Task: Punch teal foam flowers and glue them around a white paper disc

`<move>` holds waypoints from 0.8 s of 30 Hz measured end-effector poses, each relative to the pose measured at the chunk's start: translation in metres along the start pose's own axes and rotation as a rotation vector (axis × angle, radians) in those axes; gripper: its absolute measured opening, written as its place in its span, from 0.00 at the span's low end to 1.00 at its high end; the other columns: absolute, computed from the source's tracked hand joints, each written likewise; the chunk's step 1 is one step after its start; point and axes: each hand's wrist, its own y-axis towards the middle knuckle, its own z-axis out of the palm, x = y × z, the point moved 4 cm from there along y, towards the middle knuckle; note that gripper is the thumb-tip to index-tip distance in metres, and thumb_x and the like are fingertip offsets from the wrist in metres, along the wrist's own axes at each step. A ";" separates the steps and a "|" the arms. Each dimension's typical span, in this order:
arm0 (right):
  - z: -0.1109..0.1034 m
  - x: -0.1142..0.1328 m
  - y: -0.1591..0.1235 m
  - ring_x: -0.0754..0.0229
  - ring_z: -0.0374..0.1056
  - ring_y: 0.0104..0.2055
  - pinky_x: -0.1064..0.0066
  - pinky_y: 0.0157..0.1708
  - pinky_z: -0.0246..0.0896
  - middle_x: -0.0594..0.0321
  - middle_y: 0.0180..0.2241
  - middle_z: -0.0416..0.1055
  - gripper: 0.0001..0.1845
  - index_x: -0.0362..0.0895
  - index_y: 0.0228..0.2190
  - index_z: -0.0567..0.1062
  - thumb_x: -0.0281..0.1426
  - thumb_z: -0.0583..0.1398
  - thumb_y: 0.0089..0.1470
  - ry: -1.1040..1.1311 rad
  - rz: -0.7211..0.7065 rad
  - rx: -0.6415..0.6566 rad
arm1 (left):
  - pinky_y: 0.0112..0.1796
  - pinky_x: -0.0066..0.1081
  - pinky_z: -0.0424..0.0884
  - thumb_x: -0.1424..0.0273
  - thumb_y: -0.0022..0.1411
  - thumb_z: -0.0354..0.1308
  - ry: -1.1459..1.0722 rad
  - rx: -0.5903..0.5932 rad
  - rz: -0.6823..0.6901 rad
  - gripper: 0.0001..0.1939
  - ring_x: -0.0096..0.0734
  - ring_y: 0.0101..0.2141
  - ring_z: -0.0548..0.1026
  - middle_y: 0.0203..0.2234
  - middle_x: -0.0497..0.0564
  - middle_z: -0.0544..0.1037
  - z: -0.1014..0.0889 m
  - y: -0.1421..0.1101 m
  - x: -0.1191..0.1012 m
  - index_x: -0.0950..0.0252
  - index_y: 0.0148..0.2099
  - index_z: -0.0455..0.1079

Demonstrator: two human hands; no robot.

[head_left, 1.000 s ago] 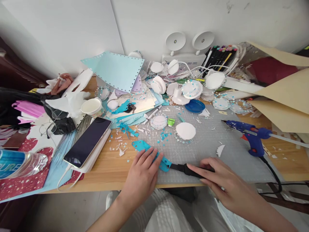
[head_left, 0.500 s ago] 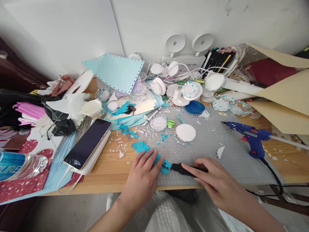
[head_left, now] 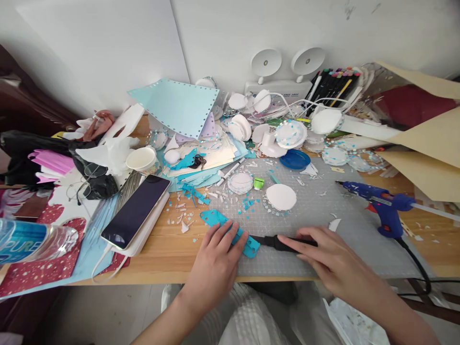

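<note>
A blue paper strip point(head_left: 251, 247) with punched holes lies on the front of the grey cutting mat point(head_left: 345, 249). My left hand point(head_left: 217, 258) presses it down with its fingers stretched out flat and slightly apart. A black-handled craft knife point(head_left: 278, 243) is gripped in my right hand point(head_left: 330, 258), the index finger laid along the handle. Its narrow front end points left and meets the strip's right edge beside my left fingertips; the very tip is hard to make out. Tiny blue paper pieces point(head_left: 247, 205) are scattered just beyond the strip.
On the right lies a blue glue gun point(head_left: 384, 203) with its cord. White round pieces point(head_left: 281, 197) and a green cap point(head_left: 258, 183) sit beyond my hands. A phone point(head_left: 136, 211), a paper cup point(head_left: 141, 159) and a water bottle point(head_left: 36, 239) are at left.
The whole view has shifted slightly. The craft knife has moved a little away from me along the strip's right edge. My left hand stays on the paper.
</note>
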 end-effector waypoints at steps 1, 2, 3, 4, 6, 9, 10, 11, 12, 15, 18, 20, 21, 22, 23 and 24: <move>-0.001 -0.004 0.000 0.56 0.64 0.44 0.61 0.44 0.64 0.57 0.44 0.65 0.26 0.59 0.57 0.64 0.28 0.53 0.59 -0.013 0.016 -0.023 | 0.57 0.50 0.61 0.78 0.60 0.50 0.001 0.001 0.000 0.25 0.47 0.58 0.63 0.56 0.58 0.68 0.000 0.000 0.000 0.64 0.60 0.63; -0.003 -0.007 0.000 0.56 0.64 0.44 0.60 0.44 0.63 0.57 0.44 0.65 0.26 0.59 0.57 0.64 0.28 0.53 0.59 -0.024 0.033 -0.044 | 0.57 0.50 0.61 0.77 0.60 0.50 0.003 0.003 0.000 0.25 0.47 0.58 0.63 0.56 0.58 0.68 0.000 0.000 0.000 0.64 0.60 0.63; -0.004 -0.010 0.000 0.56 0.64 0.44 0.60 0.44 0.63 0.56 0.44 0.65 0.25 0.58 0.57 0.65 0.29 0.53 0.59 -0.031 0.046 -0.060 | 0.57 0.50 0.61 0.77 0.60 0.50 0.004 0.006 0.002 0.26 0.47 0.58 0.63 0.56 0.58 0.68 0.000 0.000 0.000 0.64 0.61 0.62; -0.004 -0.011 0.000 0.56 0.64 0.44 0.60 0.45 0.62 0.56 0.44 0.65 0.25 0.58 0.57 0.65 0.29 0.53 0.60 -0.032 0.050 -0.065 | 0.57 0.50 0.61 0.77 0.60 0.50 0.004 0.008 0.003 0.26 0.47 0.58 0.63 0.56 0.58 0.68 0.000 0.000 0.000 0.65 0.61 0.61; -0.004 -0.013 0.001 0.56 0.63 0.45 0.61 0.45 0.61 0.57 0.45 0.65 0.24 0.58 0.57 0.64 0.30 0.53 0.60 -0.027 0.042 -0.053 | 0.57 0.49 0.61 0.77 0.61 0.50 -0.002 0.010 -0.003 0.26 0.46 0.58 0.62 0.57 0.58 0.68 0.000 0.000 0.001 0.66 0.62 0.60; -0.005 -0.015 -0.001 0.56 0.62 0.46 0.60 0.45 0.60 0.57 0.45 0.64 0.25 0.59 0.58 0.63 0.31 0.53 0.60 -0.035 0.042 -0.051 | 0.59 0.48 0.58 0.78 0.61 0.49 -0.012 0.007 -0.011 0.22 0.45 0.60 0.59 0.58 0.59 0.66 0.000 -0.002 0.001 0.68 0.58 0.63; -0.006 -0.016 -0.003 0.56 0.62 0.46 0.60 0.45 0.60 0.57 0.45 0.64 0.25 0.59 0.58 0.63 0.31 0.53 0.60 -0.039 0.047 -0.053 | 0.59 0.49 0.57 0.78 0.61 0.49 -0.010 0.013 -0.007 0.19 0.46 0.61 0.58 0.59 0.60 0.65 0.001 -0.003 0.000 0.67 0.55 0.66; -0.006 -0.018 -0.006 0.56 0.62 0.46 0.60 0.46 0.60 0.57 0.45 0.63 0.25 0.59 0.58 0.62 0.31 0.53 0.60 -0.042 0.052 -0.053 | 0.59 0.50 0.56 0.78 0.61 0.49 -0.007 0.025 0.003 0.18 0.47 0.61 0.57 0.59 0.60 0.64 0.001 -0.004 0.000 0.67 0.52 0.67; -0.007 -0.020 -0.010 0.56 0.61 0.46 0.60 0.46 0.60 0.57 0.45 0.63 0.25 0.59 0.58 0.62 0.31 0.53 0.60 -0.043 0.055 -0.048 | 0.59 0.51 0.56 0.78 0.61 0.49 -0.002 0.039 0.014 0.17 0.49 0.62 0.56 0.60 0.59 0.63 0.001 -0.004 -0.001 0.66 0.51 0.68; -0.009 -0.026 -0.022 0.56 0.61 0.47 0.62 0.46 0.61 0.57 0.47 0.62 0.26 0.59 0.59 0.60 0.33 0.53 0.61 -0.039 0.050 -0.017 | 0.58 0.54 0.55 0.77 0.60 0.51 0.011 0.082 0.033 0.18 0.52 0.61 0.56 0.60 0.58 0.63 0.001 -0.004 -0.001 0.62 0.52 0.67; -0.011 -0.026 -0.030 0.56 0.61 0.47 0.64 0.45 0.62 0.58 0.47 0.62 0.26 0.59 0.59 0.60 0.33 0.53 0.60 -0.027 0.008 0.016 | 0.58 0.54 0.55 0.76 0.61 0.51 0.019 0.099 0.029 0.24 0.52 0.61 0.56 0.61 0.56 0.62 -0.001 -0.003 -0.001 0.59 0.59 0.62; -0.010 -0.023 -0.030 0.57 0.62 0.48 0.65 0.45 0.63 0.58 0.47 0.63 0.26 0.59 0.59 0.61 0.33 0.53 0.60 -0.017 -0.026 0.033 | 0.59 0.54 0.55 0.74 0.62 0.51 0.020 0.109 0.025 0.27 0.51 0.61 0.56 0.61 0.55 0.62 -0.001 -0.002 -0.001 0.59 0.63 0.57; -0.009 -0.020 -0.028 0.57 0.62 0.48 0.65 0.45 0.63 0.58 0.47 0.63 0.26 0.59 0.59 0.61 0.33 0.54 0.60 -0.011 -0.039 0.042 | 0.59 0.53 0.55 0.74 0.62 0.50 0.021 0.113 0.023 0.28 0.51 0.61 0.56 0.61 0.54 0.62 -0.001 -0.002 -0.001 0.59 0.64 0.55; -0.008 -0.017 -0.026 0.57 0.62 0.48 0.65 0.46 0.64 0.58 0.47 0.63 0.26 0.59 0.59 0.61 0.32 0.54 0.60 -0.005 -0.048 0.052 | 0.59 0.53 0.55 0.74 0.62 0.50 0.021 0.116 0.022 0.29 0.51 0.61 0.56 0.61 0.54 0.62 0.000 -0.002 -0.001 0.59 0.65 0.54; -0.007 -0.014 -0.023 0.57 0.62 0.49 0.65 0.46 0.64 0.58 0.47 0.63 0.26 0.60 0.59 0.61 0.31 0.54 0.60 0.001 -0.056 0.062 | 0.59 0.53 0.55 0.74 0.62 0.50 0.020 0.117 0.021 0.29 0.51 0.61 0.56 0.61 0.53 0.62 0.000 -0.002 -0.001 0.60 0.65 0.54; -0.005 -0.010 -0.020 0.57 0.62 0.49 0.65 0.46 0.64 0.58 0.47 0.63 0.27 0.60 0.59 0.60 0.30 0.53 0.60 0.007 -0.060 0.073 | 0.59 0.53 0.55 0.74 0.62 0.50 0.019 0.118 0.020 0.29 0.51 0.61 0.56 0.61 0.53 0.62 0.000 -0.002 -0.001 0.60 0.65 0.53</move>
